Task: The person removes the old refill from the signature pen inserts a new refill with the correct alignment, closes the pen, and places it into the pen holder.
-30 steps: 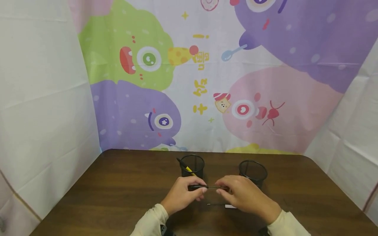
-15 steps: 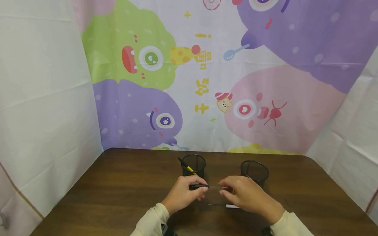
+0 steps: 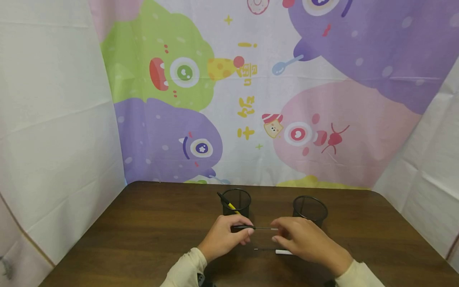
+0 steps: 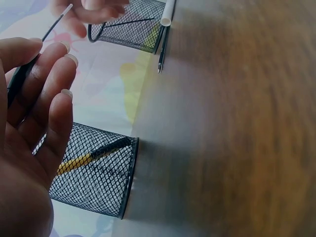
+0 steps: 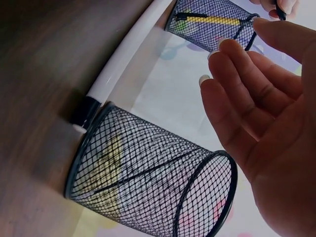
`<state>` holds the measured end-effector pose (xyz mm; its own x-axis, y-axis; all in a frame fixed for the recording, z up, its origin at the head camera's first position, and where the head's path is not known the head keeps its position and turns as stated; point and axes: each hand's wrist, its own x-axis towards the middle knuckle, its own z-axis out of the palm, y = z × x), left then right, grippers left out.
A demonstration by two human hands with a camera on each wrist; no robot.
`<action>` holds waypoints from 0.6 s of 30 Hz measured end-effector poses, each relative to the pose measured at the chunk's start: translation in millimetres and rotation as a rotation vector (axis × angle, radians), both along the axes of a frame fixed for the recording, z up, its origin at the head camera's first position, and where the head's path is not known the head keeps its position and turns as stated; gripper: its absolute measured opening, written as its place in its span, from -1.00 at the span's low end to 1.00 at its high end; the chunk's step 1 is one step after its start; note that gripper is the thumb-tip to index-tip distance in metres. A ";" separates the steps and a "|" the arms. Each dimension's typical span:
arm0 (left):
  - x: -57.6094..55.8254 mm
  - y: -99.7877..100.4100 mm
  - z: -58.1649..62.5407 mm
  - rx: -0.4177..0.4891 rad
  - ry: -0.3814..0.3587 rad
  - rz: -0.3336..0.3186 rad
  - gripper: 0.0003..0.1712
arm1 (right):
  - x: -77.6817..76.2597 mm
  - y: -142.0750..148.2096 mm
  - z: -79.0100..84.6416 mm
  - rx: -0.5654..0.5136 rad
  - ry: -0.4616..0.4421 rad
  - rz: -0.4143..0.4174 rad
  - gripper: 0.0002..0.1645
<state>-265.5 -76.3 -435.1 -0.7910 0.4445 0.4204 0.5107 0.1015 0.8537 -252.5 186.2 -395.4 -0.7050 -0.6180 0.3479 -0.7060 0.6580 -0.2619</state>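
Note:
My left hand [image 3: 226, 235] pinches a black pen barrel [image 3: 242, 227], from which a thin refill [image 3: 265, 229] sticks out to the right. In the left wrist view the pale end of that refill shows bare. Beside that end is my right hand [image 3: 308, 243]; its thumb and index finger are apart. Loosely bent fingers with nothing visible in them appear in the right wrist view. Below the hands, a white pen barrel [image 3: 283, 252] with a black end lies on the table, partly hidden by my right hand. Another refill [image 4: 162, 57] lies by it; whether they join, I cannot tell.
Behind my left hand stands a black mesh pen cup [image 3: 241, 199] with a yellow and black pen [image 3: 228, 204] leaning in it. A second mesh cup [image 3: 310, 209] stands behind my right hand. The brown table [image 3: 150, 231] meets a cartoon-printed cloth [image 3: 251, 159].
My right hand has drawn slightly to the right, and its fingers have parted from the refill's end. My left hand keeps its pinch on the black pen barrel.

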 end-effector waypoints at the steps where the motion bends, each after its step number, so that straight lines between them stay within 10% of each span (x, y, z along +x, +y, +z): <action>1: -0.4 0.3 -0.3 0.004 0.000 0.000 -0.89 | 0.1 1.3 -0.2 0.008 0.001 -0.004 -0.68; 18: 1.1 0.8 0.1 -0.013 -0.020 0.007 -0.89 | 1.0 14.8 -1.8 0.100 -0.140 0.016 -0.74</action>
<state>-264.5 -75.4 -434.9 -0.8022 0.4442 0.3990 0.4931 0.1161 0.8622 -251.5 201.0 -397.1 -0.7320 -0.6563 0.1831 -0.6779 0.6744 -0.2927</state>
